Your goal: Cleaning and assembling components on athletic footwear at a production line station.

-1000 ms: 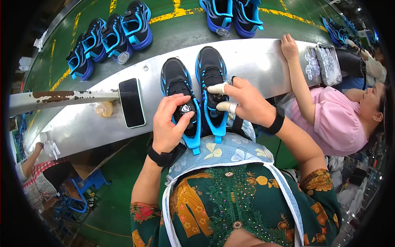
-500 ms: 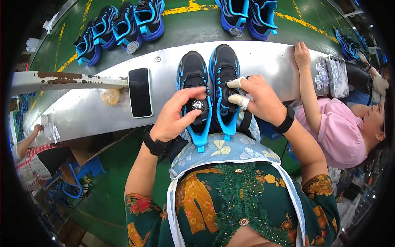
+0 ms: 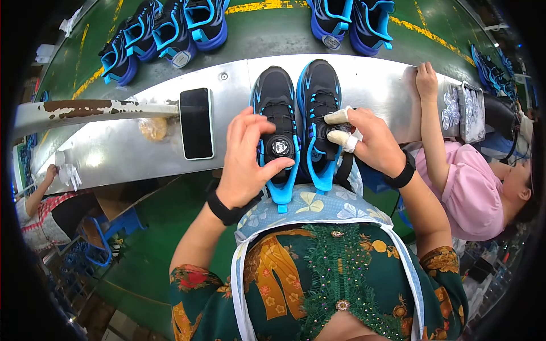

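Observation:
Two black sneakers with bright blue trim stand side by side at the bench edge, toes pointing away from me. On the left sneaker (image 3: 278,111), a round lacing dial (image 3: 280,146) shows uncovered. My left hand (image 3: 243,156) is open around that dial, fingers apart on its left side and the thumb reaching below it across the collar. My right hand (image 3: 372,142) wears pale covers on thumb and forefinger. Those two fingers pinch at the dark dial area of the right sneaker (image 3: 319,85), partly hiding it.
A phone (image 3: 196,124) lies on the metal bench (image 3: 239,74), near a worn metal bar (image 3: 96,108). Beyond, more sneakers (image 3: 207,25) rest on a green surface. At right, a person in pink (image 3: 466,182) has an arm on the bench beside a tray of clear pieces (image 3: 471,111).
My left fingers have lifted off the left sneaker's dial and spread to its left, uncovering it. My right hand stays at the right sneaker. The view has shifted slightly.

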A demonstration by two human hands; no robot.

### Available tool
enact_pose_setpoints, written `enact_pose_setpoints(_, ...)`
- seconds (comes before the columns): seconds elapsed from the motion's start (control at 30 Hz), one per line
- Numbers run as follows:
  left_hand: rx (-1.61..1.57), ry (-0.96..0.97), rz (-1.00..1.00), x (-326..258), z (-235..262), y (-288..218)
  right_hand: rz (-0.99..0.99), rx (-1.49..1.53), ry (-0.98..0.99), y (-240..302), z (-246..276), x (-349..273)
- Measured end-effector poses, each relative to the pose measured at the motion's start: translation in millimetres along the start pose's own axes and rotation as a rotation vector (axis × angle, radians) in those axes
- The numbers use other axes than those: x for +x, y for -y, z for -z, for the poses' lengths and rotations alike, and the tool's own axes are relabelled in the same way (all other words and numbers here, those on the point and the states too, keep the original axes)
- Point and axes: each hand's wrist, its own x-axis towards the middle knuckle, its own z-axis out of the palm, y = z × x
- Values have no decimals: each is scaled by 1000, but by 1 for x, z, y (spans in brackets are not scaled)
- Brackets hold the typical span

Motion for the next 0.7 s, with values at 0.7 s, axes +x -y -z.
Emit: enact_pose_setpoints(0.7,-257,225,-30,5,1,33,52,82,100,-3,8,3)
